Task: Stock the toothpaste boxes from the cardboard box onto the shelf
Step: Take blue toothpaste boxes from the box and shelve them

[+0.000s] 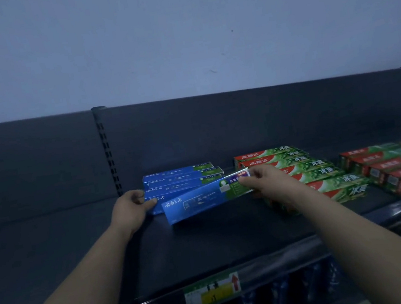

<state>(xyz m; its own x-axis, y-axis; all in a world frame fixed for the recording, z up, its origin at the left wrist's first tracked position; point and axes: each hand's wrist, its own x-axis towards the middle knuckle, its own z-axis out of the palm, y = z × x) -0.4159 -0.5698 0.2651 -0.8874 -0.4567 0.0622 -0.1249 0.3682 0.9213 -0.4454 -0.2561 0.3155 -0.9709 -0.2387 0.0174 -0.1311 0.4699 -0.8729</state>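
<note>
A blue toothpaste box (201,199) hangs tilted just above the dark shelf (207,243), its right end raised. My right hand (257,178) pinches that raised end. My left hand (131,205) grips the left end of the nearest box in a row of blue toothpaste boxes (180,180) that lie flat behind the tilted one. The cardboard box is out of view.
Rows of red-and-green toothpaste boxes (310,170) lie to the right, with another group (397,165) farther right. A slotted upright (108,154) divides the shelf's back panel. A yellow-green price tag (212,292) sits on the front rail. Bare shelf lies left of the blue boxes.
</note>
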